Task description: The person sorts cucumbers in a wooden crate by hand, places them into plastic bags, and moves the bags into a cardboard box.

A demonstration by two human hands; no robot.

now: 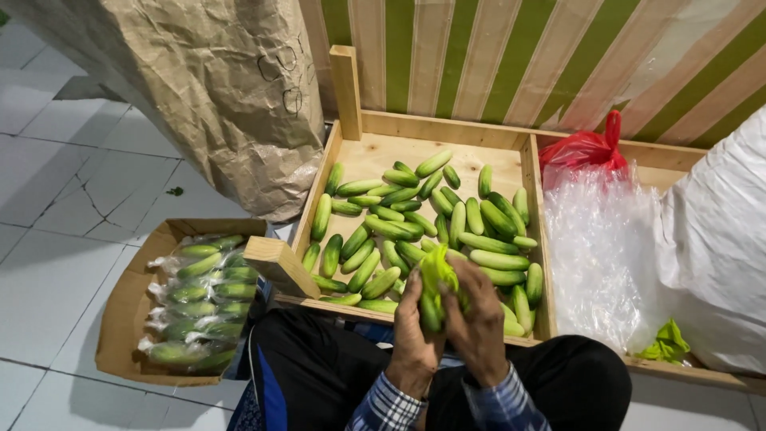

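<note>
You had one cucumber [432, 310] clamped between both hands, left hand [412, 323] and right hand [479, 323], green wrap [438, 271] on top. Dozens more cucumbers [415, 227] sat loose in one wooden tray [351, 156], plus one cardboard box [132, 307] of bagged ones.

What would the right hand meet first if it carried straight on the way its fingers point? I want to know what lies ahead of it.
The right hand points up and slightly left. Past the bundle it grips, it would probably first meet the loose cucumbers in the wooden tray; depth is unclear.
</note>
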